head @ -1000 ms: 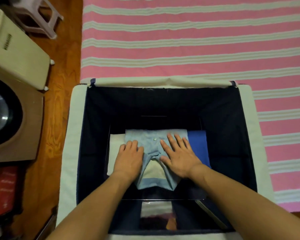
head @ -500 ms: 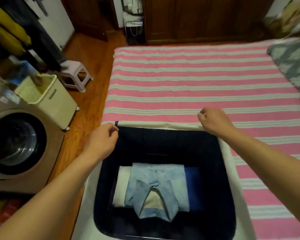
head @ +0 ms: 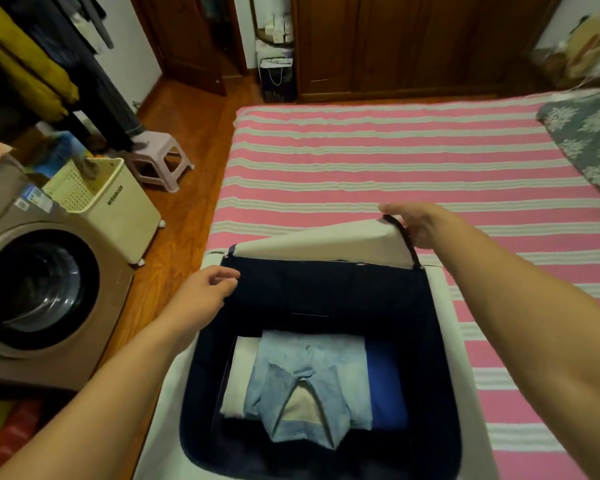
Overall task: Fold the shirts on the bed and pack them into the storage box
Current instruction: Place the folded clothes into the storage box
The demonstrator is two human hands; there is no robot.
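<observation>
Closing begins: right hand (head: 418, 225) grips cream fabric lid flap (head: 326, 242) of dark-lined storage box (head: 444, 341); left hand (head: 205, 296), loosely curled, holds nothing and should take its corner.

Home bedroom, striped bed (head: 395, 161), washing machine (head: 39, 289)

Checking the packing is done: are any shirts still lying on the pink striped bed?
No: the pink striped bed shows only a grey patterned pillow; the folded light-blue shirt lies inside the dark storage box.

Dim room: wooden floor (head: 187, 112), dark wardrobe (head: 395, 43), washing machine (head: 39, 289), plastic stool (head: 160, 157).
</observation>
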